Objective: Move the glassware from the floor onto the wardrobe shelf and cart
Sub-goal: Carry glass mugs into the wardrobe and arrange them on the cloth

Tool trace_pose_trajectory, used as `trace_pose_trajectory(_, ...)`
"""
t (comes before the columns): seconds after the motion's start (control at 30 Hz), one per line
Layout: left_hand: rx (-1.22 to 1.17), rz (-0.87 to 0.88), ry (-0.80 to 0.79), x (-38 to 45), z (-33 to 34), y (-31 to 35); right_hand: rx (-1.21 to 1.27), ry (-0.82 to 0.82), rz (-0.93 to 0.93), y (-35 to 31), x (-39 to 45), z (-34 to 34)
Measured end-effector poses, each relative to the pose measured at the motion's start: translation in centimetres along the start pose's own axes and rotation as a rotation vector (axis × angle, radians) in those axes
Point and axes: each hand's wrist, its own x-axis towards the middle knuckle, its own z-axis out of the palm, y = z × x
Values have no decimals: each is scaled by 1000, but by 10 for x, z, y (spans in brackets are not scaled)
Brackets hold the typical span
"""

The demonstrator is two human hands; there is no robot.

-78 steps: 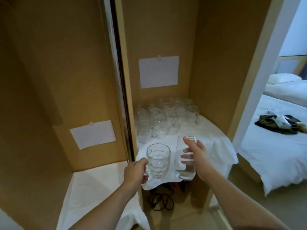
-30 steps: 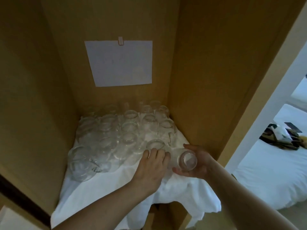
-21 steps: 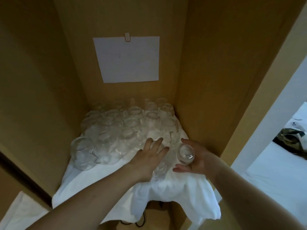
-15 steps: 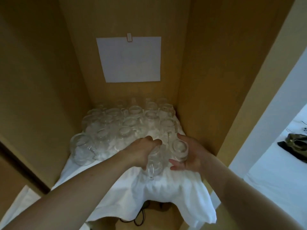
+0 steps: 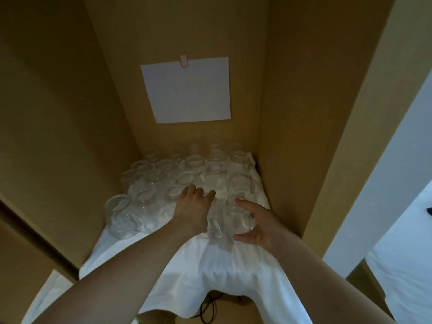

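Glass mug (image 5: pixel 216 220) upright, handle toward viewer, tall tumbler (image 5: pixel 242 218) upright beside

Dim overall. Wardrobe interior (image 5: pixel 292 90) in deep brown shade, darkest at upper left. Cooler daylight enters from the right edge. White cloth (image 5: pixel 210 265) is the brightest area, mildly glowing. Clear glassware (image 5: pixel 163 183) low-contrast, outlines soft. Slight motion blur; wide-angle bending at the edges.
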Motion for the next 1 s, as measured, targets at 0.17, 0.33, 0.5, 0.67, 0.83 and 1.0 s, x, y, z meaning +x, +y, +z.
trace_pose_trajectory(0.17,6,28,-4,2,1,-4,-73,75,-9,9,4,1)
trace_pose_trajectory(0.33,-19,80,-6,0,5,-11,-74,118,7,16,-5,4)
trace_pose_trajectory(0.5,-218,179,85,-1,-4,-36,-52,249,20,14,-14,14)
trace_pose_trajectory(0.67,-332,212,219,8,-20,-82,-479,594,-238,-16,-15,40)
trace_pose_trajectory(0.83,-398,163,264,4,-33,-133,-833,642,-449,-37,-24,94)
trace_pose_trajectory(1.0,-496,29,196,9,-34,-181,-945,520,-620,-48,-14,154)
